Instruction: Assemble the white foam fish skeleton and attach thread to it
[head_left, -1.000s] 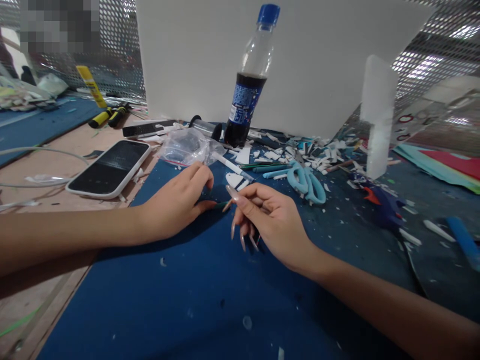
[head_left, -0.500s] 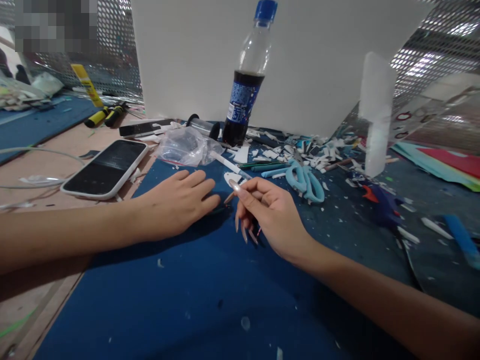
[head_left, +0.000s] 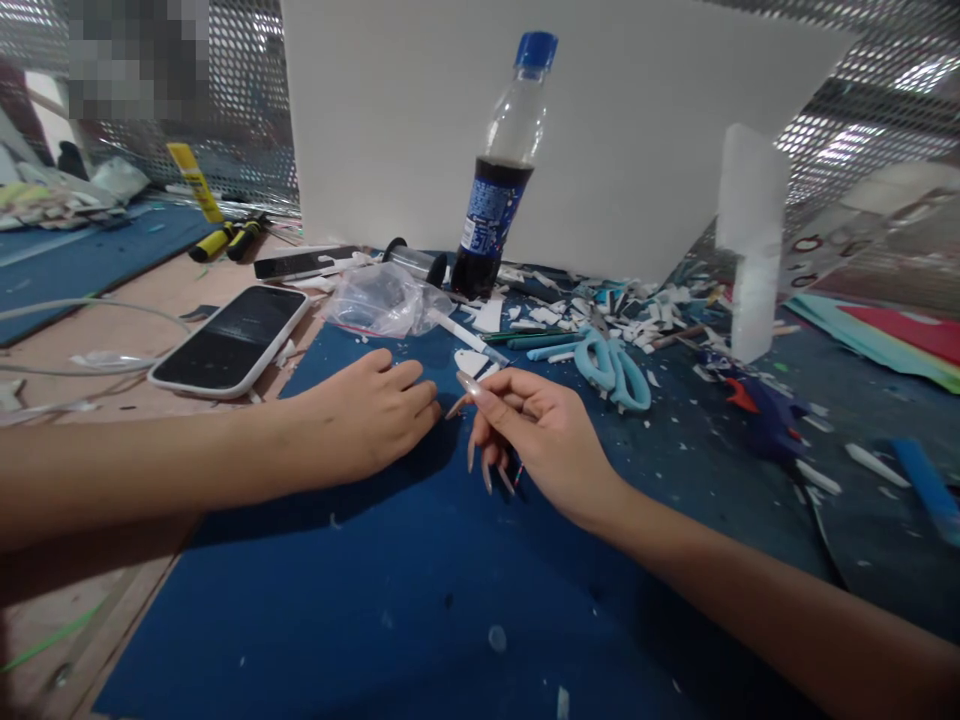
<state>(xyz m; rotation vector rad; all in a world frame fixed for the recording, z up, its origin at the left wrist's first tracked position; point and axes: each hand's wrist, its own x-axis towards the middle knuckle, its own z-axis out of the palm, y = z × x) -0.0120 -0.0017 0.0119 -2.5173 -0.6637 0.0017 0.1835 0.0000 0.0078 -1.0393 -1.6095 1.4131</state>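
Observation:
My left hand (head_left: 367,415) rests palm down over the blue mat (head_left: 330,600), its fingers curled under and their tips hidden from me. Close beside it is my right hand (head_left: 536,430), thumb laid against the index finger in a pinch and the other long-nailed fingers loosely curled. Whatever either hand grips, if anything, is hidden or too small to make out. Just beyond the fingertips lie a white cut piece (head_left: 471,362) with small dark dots and a white pen-like stick (head_left: 459,330). Light-blue scissors (head_left: 615,372) lie to the right of them.
A cola bottle (head_left: 495,200) stands before a white board (head_left: 637,130). Left are a phone (head_left: 231,342), a plastic bag (head_left: 379,300) and a cable (head_left: 82,305). White scraps (head_left: 630,315) lie behind the scissors. At right are a glue gun (head_left: 769,415) and an upright white piece (head_left: 754,240).
The view has shifted, so the background things sit slightly lower and more to the right. My left fingers look more curled; my right hand keeps nearly the same pose.

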